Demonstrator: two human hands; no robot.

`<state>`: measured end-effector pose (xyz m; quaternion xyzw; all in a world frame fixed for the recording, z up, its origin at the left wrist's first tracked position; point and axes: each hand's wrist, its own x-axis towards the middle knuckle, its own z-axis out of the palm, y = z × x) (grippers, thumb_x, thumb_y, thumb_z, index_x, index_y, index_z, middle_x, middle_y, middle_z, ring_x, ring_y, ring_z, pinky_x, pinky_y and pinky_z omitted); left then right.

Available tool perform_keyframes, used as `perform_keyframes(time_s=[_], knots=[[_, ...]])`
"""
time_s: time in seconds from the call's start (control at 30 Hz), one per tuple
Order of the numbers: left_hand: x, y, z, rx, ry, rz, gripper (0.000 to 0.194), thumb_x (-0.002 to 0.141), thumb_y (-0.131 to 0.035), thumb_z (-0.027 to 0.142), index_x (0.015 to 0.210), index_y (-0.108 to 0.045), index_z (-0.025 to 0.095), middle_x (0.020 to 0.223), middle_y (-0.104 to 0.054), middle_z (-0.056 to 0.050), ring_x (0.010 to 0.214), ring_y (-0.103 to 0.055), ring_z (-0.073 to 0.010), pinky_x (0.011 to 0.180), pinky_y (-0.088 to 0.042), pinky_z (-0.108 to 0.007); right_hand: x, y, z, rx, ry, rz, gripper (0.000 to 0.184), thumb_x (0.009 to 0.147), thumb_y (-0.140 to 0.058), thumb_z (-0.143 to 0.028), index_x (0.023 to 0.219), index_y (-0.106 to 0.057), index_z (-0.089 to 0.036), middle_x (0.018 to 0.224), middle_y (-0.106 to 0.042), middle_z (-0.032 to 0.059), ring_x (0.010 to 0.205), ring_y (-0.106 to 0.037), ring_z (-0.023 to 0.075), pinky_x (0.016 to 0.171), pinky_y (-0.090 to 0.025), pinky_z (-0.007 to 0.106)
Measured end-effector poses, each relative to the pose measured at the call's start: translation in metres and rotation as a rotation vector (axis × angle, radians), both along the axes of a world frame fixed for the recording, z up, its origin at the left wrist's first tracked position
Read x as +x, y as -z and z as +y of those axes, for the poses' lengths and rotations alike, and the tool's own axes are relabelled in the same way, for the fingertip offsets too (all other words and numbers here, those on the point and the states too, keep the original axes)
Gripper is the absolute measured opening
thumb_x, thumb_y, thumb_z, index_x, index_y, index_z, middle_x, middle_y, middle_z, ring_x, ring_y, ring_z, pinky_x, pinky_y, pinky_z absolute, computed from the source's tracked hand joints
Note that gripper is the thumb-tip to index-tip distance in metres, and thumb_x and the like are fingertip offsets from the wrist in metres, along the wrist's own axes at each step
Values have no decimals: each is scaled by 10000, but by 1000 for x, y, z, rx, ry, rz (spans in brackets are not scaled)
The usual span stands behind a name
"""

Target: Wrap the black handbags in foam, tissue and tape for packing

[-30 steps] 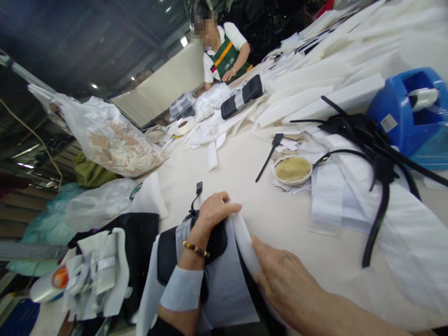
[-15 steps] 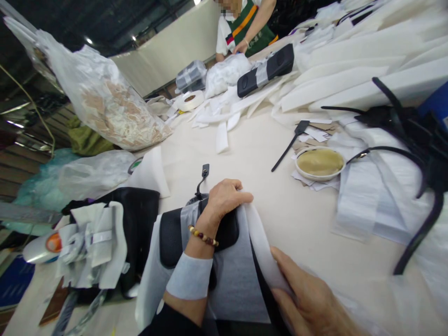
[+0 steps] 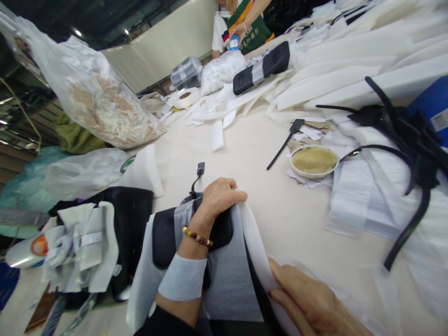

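Observation:
A black bag (image 3: 164, 239) lies in front of me, partly covered in pale wrapping paper (image 3: 226, 284). A white foam strip (image 3: 252, 228) runs along its right edge. My left hand (image 3: 221, 199), with a bead bracelet at the wrist, reaches over the bag and pinches the strip's far end. Lower down, my right hand (image 3: 306, 296) grips the same strip between thumb and fingers. Beyond the bag, a small black strap with a tab (image 3: 200, 170) sticks out onto the table. The bag's near end is cut off by the frame.
To the left sits another black bag (image 3: 136, 219) with wrapped parts on it. At right are a dish of yellowish paste (image 3: 314, 161), black straps (image 3: 420, 163) and white sheets (image 3: 357, 205). A scrap-filled plastic bag (image 3: 105, 102) stands back left. Across the table, a co-worker (image 3: 241, 28) holds something blue.
My right hand has shifted slightly down along the foam strip; my left hand keeps its hold. The co-worker's hand has risen with a blue object. The view has moved slightly.

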<state>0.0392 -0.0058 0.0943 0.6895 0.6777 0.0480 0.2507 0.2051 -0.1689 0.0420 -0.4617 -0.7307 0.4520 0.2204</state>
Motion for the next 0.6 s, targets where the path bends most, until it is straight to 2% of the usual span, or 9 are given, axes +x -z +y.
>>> perform_keyframes(time_s=[0.1, 0.17, 0.23, 0.43, 0.6], knots=[[0, 0, 0, -10, -4, -7, 179, 591, -596, 326, 511, -490, 205, 478, -353, 58, 547, -383, -138, 540, -257, -280, -6, -5, 4, 27, -26, 30, 350, 842, -357, -67, 1059, -565, -246, 787, -620, 35, 691, -589, 173, 619, -464, 262], [0, 0, -1, -12, -11, -7, 173, 585, -597, 325, 514, -497, 203, 480, -364, 56, 555, -392, -140, 545, -261, -280, -11, -3, 6, 71, -46, 32, 301, 852, -330, -58, 955, -567, -213, 766, -605, 41, 670, -569, 162, 605, -447, 253], [1, 0, -1, -9, -16, -4, 173, 575, -602, 328, 513, -500, 202, 482, -369, 55, 560, -398, -142, 551, -264, -281, -15, 2, 5, 124, -70, 11, 310, 839, -317, -41, 943, -567, -195, 738, -599, 47, 636, -558, 163, 588, -440, 256], [0, 1, -1, 3, -10, -15, 191, 579, -578, 369, 525, -503, 202, 499, -408, 50, 556, -408, -140, 521, -258, -276, -8, 11, 1, 202, -46, -56, 478, 762, -430, -39, 1207, -524, -186, 776, -662, 43, 661, -622, 190, 575, -472, 259], [-2, 3, 0, 8, -9, -40, 230, 591, -554, 381, 494, -446, 202, 456, -335, 60, 500, -360, -123, 470, -213, -265, -2, 11, 3, 205, 40, -31, 730, 735, -440, -55, 1428, -218, -110, 746, -684, 27, 624, -640, 159, 562, -488, 225]])
